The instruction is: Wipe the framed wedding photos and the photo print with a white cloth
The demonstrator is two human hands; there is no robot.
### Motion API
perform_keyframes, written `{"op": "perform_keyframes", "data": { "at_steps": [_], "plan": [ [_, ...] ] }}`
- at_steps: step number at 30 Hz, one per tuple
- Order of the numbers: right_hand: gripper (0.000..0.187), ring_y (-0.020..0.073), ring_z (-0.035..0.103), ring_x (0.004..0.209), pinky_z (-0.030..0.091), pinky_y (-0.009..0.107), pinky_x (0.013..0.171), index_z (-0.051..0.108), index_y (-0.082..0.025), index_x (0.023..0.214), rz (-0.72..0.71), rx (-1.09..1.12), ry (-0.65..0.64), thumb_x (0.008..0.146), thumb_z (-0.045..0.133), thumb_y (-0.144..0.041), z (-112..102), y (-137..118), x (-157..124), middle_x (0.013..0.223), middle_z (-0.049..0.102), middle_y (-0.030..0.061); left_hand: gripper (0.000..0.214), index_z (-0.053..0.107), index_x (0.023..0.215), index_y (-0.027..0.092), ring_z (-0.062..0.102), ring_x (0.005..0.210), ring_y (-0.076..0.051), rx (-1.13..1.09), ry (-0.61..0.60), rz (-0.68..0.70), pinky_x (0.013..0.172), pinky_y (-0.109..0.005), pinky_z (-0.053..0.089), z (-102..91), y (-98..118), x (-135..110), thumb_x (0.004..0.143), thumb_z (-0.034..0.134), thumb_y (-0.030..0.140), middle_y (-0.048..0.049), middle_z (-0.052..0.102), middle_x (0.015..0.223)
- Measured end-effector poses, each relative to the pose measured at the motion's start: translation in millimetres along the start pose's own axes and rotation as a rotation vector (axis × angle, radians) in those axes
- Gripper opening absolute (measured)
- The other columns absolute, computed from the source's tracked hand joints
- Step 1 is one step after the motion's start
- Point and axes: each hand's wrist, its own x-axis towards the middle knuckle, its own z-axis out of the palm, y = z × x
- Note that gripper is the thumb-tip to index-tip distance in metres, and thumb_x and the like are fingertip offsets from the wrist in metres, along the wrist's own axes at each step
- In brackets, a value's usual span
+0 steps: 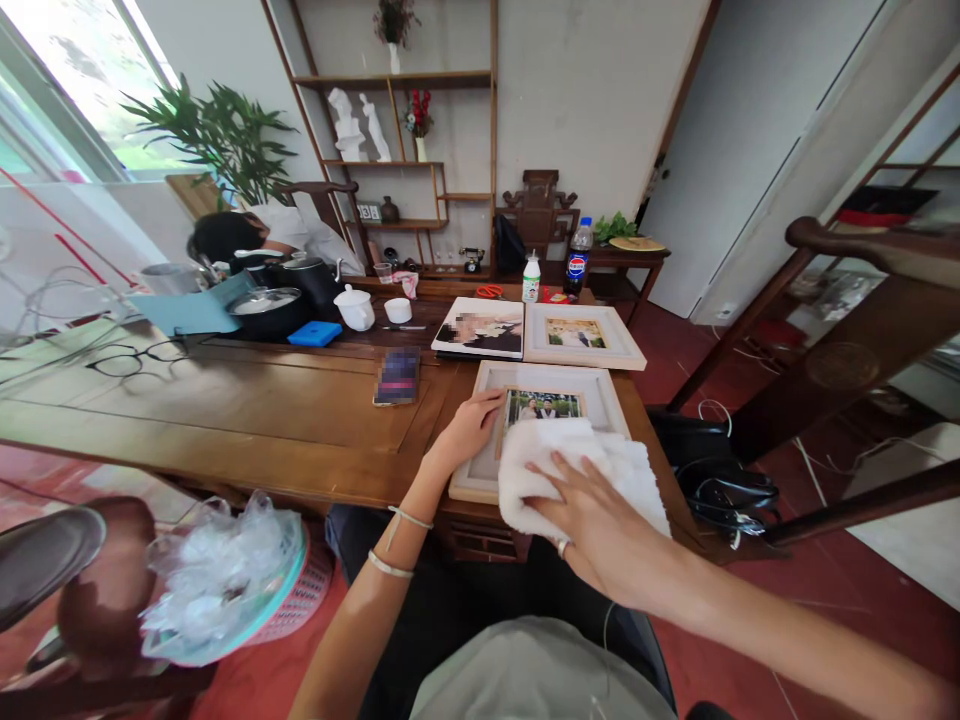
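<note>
Grey shirt (pixel 540 670) lowest | right hand (pixel 592 525) flat on white cloth (pixel 630 465), fingers slightly spread | cloth covers lower half of picture frame (pixel 600 392) at table (pixel 225 420) edge | left hand (pixel 469 428) on frame's left border, fingers together | phone (pixel 397 376) beyond | photo print (pixel 480 328) and second frame (pixel 581 335) farther back

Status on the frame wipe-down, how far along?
Done: nothing provable. In hand: right hand presses a white fluffy cloth onto the near cream rectangular photo frame; left hand steadies its left edge. Left: likely the frame's uncovered upper part; whether the white-framed picture and dark frameless photo print behind were wiped, cannot tell.
</note>
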Motion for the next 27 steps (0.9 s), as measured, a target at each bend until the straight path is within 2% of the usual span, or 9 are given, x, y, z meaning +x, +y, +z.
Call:
{"op": "perform_keyframes", "data": {
  "at_steps": [3, 6, 8, 11, 15, 18, 20, 24, 27],
  "plan": [
    [0.065, 0.0356, 0.017, 0.139, 0.018, 0.061, 0.108, 0.052, -0.024, 0.130, -0.013, -0.010, 0.097, 0.067, 0.052, -0.007, 12.8, 9.7, 1.6, 0.151, 0.030, 0.0084, 0.037, 0.064, 0.115, 0.015, 0.055, 0.119, -0.021, -0.005, 0.002, 0.002, 0.106, -0.038, 0.042, -0.1, -0.3, -0.2, 0.086, 0.043, 0.007, -0.0095, 0.059, 0.128],
    [0.063, 0.0310, 0.026, 0.137, 0.021, 0.055, 0.109, 0.054, -0.024, 0.127, 0.044, -0.064, 0.192, 0.067, 0.049, -0.004, 17.7, 43.5, 15.7, 0.146, 0.040, 0.0089, 0.036, 0.064, 0.115, 0.015, 0.055, 0.120, -0.021, -0.013, 0.006, -0.002, 0.106, -0.038, 0.041, 1.2, -2.5, -0.1, 0.086, 0.044, 0.007, -0.0097, 0.060, 0.128],
    [0.060, 0.0304, 0.031, 0.135, 0.022, 0.055, 0.108, 0.055, -0.022, 0.127, 0.099, -0.128, 0.236, 0.069, 0.049, -0.004, 14.1, 72.7, 28.7, 0.138, 0.049, 0.0116, 0.036, 0.064, 0.115, 0.014, 0.055, 0.120, -0.022, -0.018, 0.000, -0.007, 0.106, -0.039, 0.041, 1.5, -3.5, 0.0, 0.086, 0.045, 0.008, -0.0109, 0.059, 0.128],
    [0.057, 0.0311, 0.031, 0.135, 0.022, 0.055, 0.107, 0.052, -0.017, 0.130, 0.184, -0.223, 0.290, 0.074, 0.047, -0.005, 2.1, 112.7, 51.7, 0.129, 0.056, 0.0162, 0.035, 0.064, 0.115, 0.013, 0.055, 0.120, -0.022, -0.021, -0.008, -0.010, 0.106, -0.039, 0.041, 1.0, -3.6, 0.2, 0.086, 0.045, 0.008, -0.0113, 0.059, 0.128],
    [0.056, 0.0335, 0.029, 0.135, 0.027, 0.056, 0.102, 0.044, -0.010, 0.135, 0.270, -0.251, 0.327, 0.080, 0.041, -0.005, -11.0, 136.6, 82.5, 0.126, 0.056, 0.0215, 0.035, 0.064, 0.115, 0.014, 0.056, 0.119, -0.021, -0.007, -0.003, -0.007, 0.106, -0.039, 0.041, 0.7, -3.9, 0.1, 0.086, 0.045, 0.009, -0.0112, 0.060, 0.128],
    [0.054, 0.0365, 0.027, 0.135, 0.028, 0.060, 0.099, 0.046, -0.012, 0.134, 0.240, -0.221, 0.284, 0.081, 0.040, -0.005, -10.9, 127.1, 92.7, 0.123, 0.058, 0.0208, 0.034, 0.064, 0.115, 0.013, 0.056, 0.119, -0.022, -0.008, -0.004, 0.000, 0.106, -0.040, 0.041, 1.7, -5.1, 0.3, 0.087, 0.045, 0.009, -0.0115, 0.060, 0.128],
    [0.054, 0.0370, 0.025, 0.135, 0.028, 0.061, 0.099, 0.048, -0.015, 0.134, 0.152, -0.159, 0.220, 0.081, 0.041, -0.005, -7.5, 109.6, 87.5, 0.130, 0.054, 0.0190, 0.034, 0.064, 0.115, 0.013, 0.055, 0.119, -0.022, -0.014, -0.003, 0.005, 0.106, -0.040, 0.042, 2.4, -5.7, 0.6, 0.087, 0.045, 0.009, -0.0115, 0.060, 0.128],
    [0.057, 0.0343, 0.022, 0.138, 0.025, 0.059, 0.104, 0.050, -0.018, 0.131, -0.026, 0.012, 0.079, 0.076, 0.044, -0.003, -0.9, 60.1, 51.3, 0.144, 0.039, 0.0159, 0.035, 0.065, 0.114, 0.014, 0.055, 0.120, -0.022, -0.031, 0.004, 0.006, 0.106, -0.039, 0.042, 2.5, -4.8, 1.2, 0.086, 0.045, 0.008, -0.0111, 0.060, 0.128],
    [0.060, 0.0281, 0.022, 0.139, 0.021, 0.053, 0.111, 0.052, -0.019, 0.129, -0.093, 0.132, 0.072, 0.073, 0.046, -0.001, 4.1, 29.0, 20.0, 0.144, 0.041, 0.0120, 0.035, 0.064, 0.114, 0.014, 0.056, 0.119, -0.022, -0.048, -0.002, -0.004, 0.105, -0.039, 0.042, 1.0, -2.9, 1.0, 0.085, 0.045, 0.007, -0.0113, 0.060, 0.128]
  ]
}}
